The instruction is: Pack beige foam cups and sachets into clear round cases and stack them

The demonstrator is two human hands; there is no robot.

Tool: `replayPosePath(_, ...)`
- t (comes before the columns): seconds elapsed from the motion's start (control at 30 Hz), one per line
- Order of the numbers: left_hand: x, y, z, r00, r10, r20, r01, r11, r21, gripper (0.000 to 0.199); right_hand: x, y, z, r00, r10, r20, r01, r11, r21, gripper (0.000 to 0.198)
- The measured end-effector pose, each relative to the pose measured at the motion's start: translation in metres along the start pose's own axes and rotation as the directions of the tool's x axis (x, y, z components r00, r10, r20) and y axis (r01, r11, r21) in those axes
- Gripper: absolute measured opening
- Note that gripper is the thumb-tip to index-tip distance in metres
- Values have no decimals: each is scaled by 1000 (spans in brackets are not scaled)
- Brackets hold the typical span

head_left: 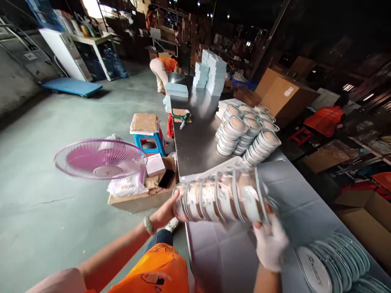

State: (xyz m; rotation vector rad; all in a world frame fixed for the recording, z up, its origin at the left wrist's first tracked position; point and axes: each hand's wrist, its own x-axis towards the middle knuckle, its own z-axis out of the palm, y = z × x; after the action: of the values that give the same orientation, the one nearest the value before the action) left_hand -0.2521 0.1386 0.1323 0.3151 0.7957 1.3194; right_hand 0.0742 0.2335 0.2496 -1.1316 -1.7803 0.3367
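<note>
Between my hands, a row of several nested round containers [210, 197], white with grey rims, is held lying on its side above the table. Shine and blur over it look like clear wrap, and their exact kind is unclear. My left hand [165, 211], bare with a bracelet at the wrist, grips the left end. My right hand [271, 240], in a white fingerless glove, holds the wider right end. Beyond them, stacks of similar containers [241, 130] stand on the dark tabletop. Stacked oval lids [314, 270] with grey rims lie at the lower right.
The long table [198, 140] carries pale blue boxes [215, 73] and a green-handled tape dispenser [183, 117]. To the left are a pink fan [100, 159], a blue stool [149, 140] and an open carton [137, 202]. Co-workers in orange vests [325, 120] are farther off.
</note>
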Motion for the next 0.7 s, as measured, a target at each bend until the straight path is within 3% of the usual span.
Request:
replayPosePath(0.07, 46, 51, -30, 996, 59, -71, -64, 996, -59, 72, 62, -36, 81, 972, -236, 14, 235, 971, 48, 37)
replayPosePath(0.13, 96, 84, -58, 991, 46, -127, -59, 993, -103, 71, 110, -58, 147, 918, -395, 30, 393, 917, 68, 37)
replayPosePath(0.27, 203, 98, -86, 963, -14, -269, 13, 1000, -6, 64, 167, -52, 234, 854, -504, 125, 509, 861, 0, 41)
replayPosePath(0.43, 317, 82, -65, 908, 92, -409, -35, 989, 144, 64, 226, -16, 294, 853, -380, 357, 446, 886, -123, 33)
replayPosePath(0.57, 368, 80, -47, 821, 305, -482, -158, 934, 322, 71, 272, -9, 327, 818, -312, 484, 447, 874, -192, 24)
replayPosePath(0.63, 378, 78, -43, 816, 442, -373, -267, 860, 434, 85, 280, 1, 327, 823, -326, 466, 439, 885, -155, 27)
replayPosePath(0.7, 382, 73, -38, 807, 566, -167, -400, 732, 551, 110, 275, 28, 308, 894, -296, 336, 359, 922, -142, 29)
